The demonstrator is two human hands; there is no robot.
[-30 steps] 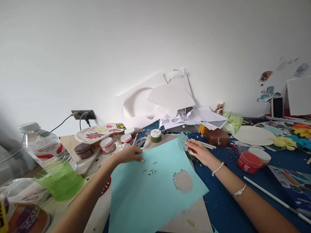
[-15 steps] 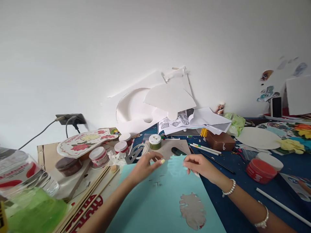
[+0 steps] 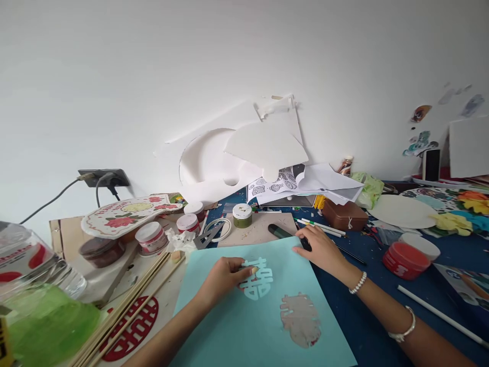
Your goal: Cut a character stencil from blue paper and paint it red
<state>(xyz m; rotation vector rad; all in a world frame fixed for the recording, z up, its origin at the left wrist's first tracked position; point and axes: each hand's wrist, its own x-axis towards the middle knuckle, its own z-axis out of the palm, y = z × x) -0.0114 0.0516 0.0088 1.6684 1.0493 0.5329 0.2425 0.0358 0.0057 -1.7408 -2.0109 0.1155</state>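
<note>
My left hand (image 3: 226,278) is closed, its thumb and fingers pinching the upper left of a light-blue double happiness paper cutout (image 3: 263,289). The cutout lies on a sheet of light-blue paper (image 3: 214,326). To its lower right the sheet has an opening of ragged outline (image 3: 301,321), through which a greyish surface shows. At the sheet's upper right corner is my right hand (image 3: 319,250), its fingers curled round a black tool (image 3: 305,244) that is mostly hidden. Just left of those fingers lies a dark green and black handle (image 3: 278,232); whether the two are one piece I cannot tell.
Wooden sticks (image 3: 126,306) and a red cutout (image 3: 133,329) lie left of the sheet. Behind it stand a green paint jar (image 3: 242,216), a roll of tape (image 3: 225,230) and a brown box (image 3: 345,215). A red jar (image 3: 405,260) and a white rod (image 3: 439,316) are at the right.
The cutout has come down from the sheet's top edge toward its middle, with my left hand now on it. My right hand has let go of it and grips the black tool.
</note>
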